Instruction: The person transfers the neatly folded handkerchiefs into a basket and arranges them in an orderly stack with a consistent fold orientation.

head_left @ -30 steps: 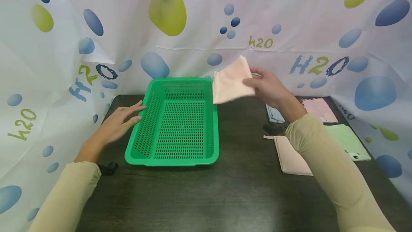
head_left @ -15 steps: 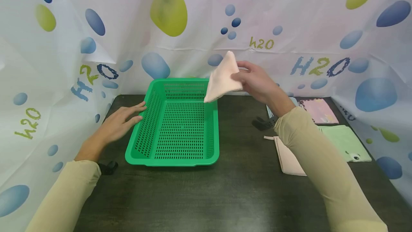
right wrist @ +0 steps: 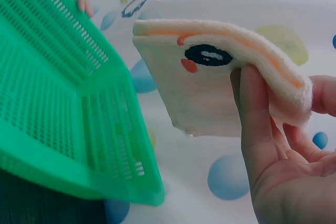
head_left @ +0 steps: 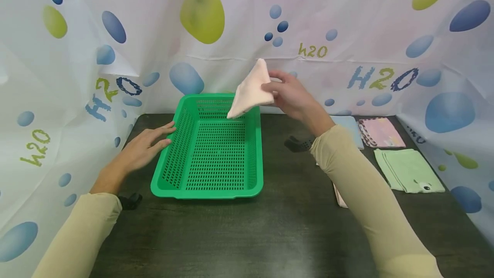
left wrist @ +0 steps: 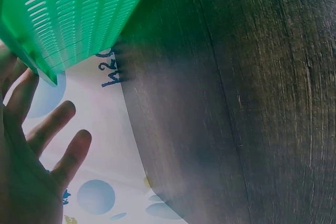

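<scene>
My right hand (head_left: 290, 94) pinches a folded, pale peach towel (head_left: 251, 89) by its edge, thumb on one side and fingers on the other. The towel hangs over the far right part of a green plastic basket (head_left: 255, 183). An embroidered dark eye and orange marks show on the towel (right wrist: 199, 87) in the right wrist view. On the left, my left hand (head_left: 148, 145) has its fingers straight, fingertips at the basket's left rim. In the left wrist view the fingers (left wrist: 76, 150) are spread beside the basket wall (left wrist: 79, 14).
At the right of the dark table (head_left: 216, 243) lie a folded blue towel (head_left: 349, 128), a pink one (head_left: 382, 132) with a checked edge, and a green one (head_left: 411, 170). Another peach towel (head_left: 339, 196) is mostly hidden under my right sleeve. A patterned sheet (head_left: 239, 20) hangs behind.
My right hand has carried the peach towel leftward, from the basket's right rim to over its far right part, and the towel has tilted. The left hand has stayed at the rim.
</scene>
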Motion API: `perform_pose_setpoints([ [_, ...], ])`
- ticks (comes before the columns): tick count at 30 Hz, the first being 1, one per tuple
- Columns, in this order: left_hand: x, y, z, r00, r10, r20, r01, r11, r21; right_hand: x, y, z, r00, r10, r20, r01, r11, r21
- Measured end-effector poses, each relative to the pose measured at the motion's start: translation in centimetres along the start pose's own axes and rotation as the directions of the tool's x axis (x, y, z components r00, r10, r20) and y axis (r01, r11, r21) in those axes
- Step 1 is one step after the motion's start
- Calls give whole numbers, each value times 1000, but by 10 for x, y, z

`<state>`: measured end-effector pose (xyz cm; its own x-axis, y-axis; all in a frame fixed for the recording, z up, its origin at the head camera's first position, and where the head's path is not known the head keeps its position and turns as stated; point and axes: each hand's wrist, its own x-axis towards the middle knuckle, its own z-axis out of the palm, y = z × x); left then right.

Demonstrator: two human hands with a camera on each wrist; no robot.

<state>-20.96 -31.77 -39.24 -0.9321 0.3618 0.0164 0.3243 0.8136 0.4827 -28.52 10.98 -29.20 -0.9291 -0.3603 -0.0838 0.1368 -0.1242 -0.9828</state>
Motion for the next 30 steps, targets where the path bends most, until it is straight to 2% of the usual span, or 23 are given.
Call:
perform_pose_setpoints([
  [11,1,-1,2,1000,3,1,-3,1000,-3,13,8,23,998,35,-45,-31,996,85],
  [19,-4,-1,1,1000,-11,1,11,1000,-16,27,21,48,998,62,-19,-59,989,139],
  [30,-1,0,3,1000,-10,-2,10,1000,-25,40,39,66,994,64,-91,-41,972,232],
])
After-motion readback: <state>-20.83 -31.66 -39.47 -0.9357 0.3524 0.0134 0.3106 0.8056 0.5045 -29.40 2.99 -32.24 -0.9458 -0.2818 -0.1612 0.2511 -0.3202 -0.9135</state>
